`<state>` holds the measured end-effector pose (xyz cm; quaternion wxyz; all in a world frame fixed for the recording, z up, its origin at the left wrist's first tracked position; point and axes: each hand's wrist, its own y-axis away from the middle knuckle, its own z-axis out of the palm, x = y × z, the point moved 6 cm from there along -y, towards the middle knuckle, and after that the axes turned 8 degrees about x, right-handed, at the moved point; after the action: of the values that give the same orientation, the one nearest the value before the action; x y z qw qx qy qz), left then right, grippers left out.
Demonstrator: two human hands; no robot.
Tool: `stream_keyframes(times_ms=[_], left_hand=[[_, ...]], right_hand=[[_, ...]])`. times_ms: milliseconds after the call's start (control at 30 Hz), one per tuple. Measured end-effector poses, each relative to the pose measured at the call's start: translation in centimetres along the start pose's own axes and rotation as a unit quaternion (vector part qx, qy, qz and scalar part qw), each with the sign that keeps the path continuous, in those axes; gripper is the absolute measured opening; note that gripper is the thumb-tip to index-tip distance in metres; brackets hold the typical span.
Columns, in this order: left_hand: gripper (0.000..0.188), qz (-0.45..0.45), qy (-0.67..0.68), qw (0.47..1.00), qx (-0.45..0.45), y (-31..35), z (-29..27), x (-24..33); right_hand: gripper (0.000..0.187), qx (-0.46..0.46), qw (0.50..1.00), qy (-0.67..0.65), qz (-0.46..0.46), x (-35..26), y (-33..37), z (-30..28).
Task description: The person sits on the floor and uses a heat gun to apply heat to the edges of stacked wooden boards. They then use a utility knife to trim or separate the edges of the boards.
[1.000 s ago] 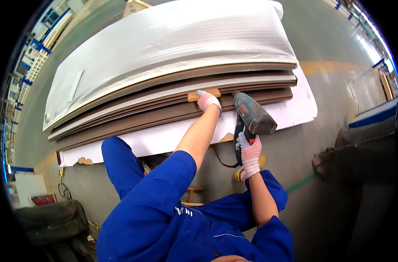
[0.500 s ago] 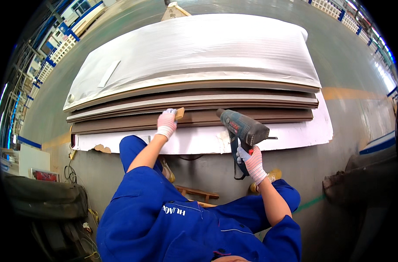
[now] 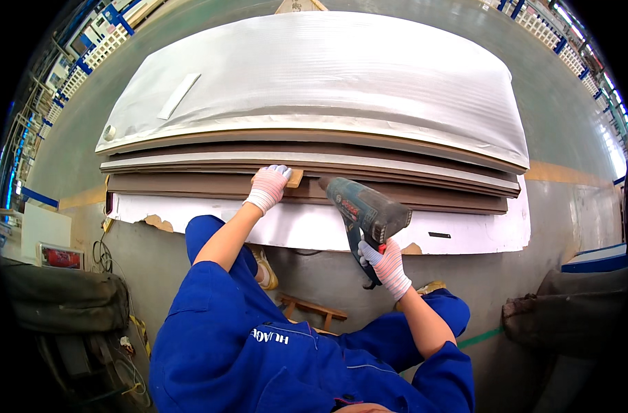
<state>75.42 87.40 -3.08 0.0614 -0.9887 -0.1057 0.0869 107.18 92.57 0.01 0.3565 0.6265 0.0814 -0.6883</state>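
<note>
Teal heat gun (image 3: pixel 366 206), likely top-heavy, rigid, best held by its handle (image 3: pixel 374 241), which right hand (image 3: pixel 389 267) wraps; left hand (image 3: pixel 268 188) curled round wooden block (image 3: pixel 295 179).

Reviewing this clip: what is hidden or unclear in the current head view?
Head view:
Part of the wooden block, covered by the left hand.
Part of the power tool's handle, inside the right hand's grip.
Much of the wooden stool, behind the blue workwear.
</note>
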Motion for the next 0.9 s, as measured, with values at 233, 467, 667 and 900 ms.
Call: stream_keyframes(times_ms=[233,467,667,900], left_hand=[[0.029,0.004,-0.006,0.999,-0.036,-2.7,-0.2,0.4],[0.023,0.013,0.032,0.999,-0.037,-4.5,1.0,-0.5],[0.023,0.044,0.026,0.999,0.015,-4.4,0.0,0.8],[0.022,-0.001,0.025,0.999,0.026,-4.5,0.7,1.6]], right_hand=[[0.022,0.018,0.999,-0.044,0.014,-0.1,-1.3,-1.2],[0.02,0.078,0.995,-0.05,0.03,-0.6,-0.6,-3.4],[0.017,0.124,0.991,-0.038,0.037,-0.9,0.0,-5.6],[0.019,0.117,0.989,-0.088,0.003,-2.0,0.2,-7.2]])
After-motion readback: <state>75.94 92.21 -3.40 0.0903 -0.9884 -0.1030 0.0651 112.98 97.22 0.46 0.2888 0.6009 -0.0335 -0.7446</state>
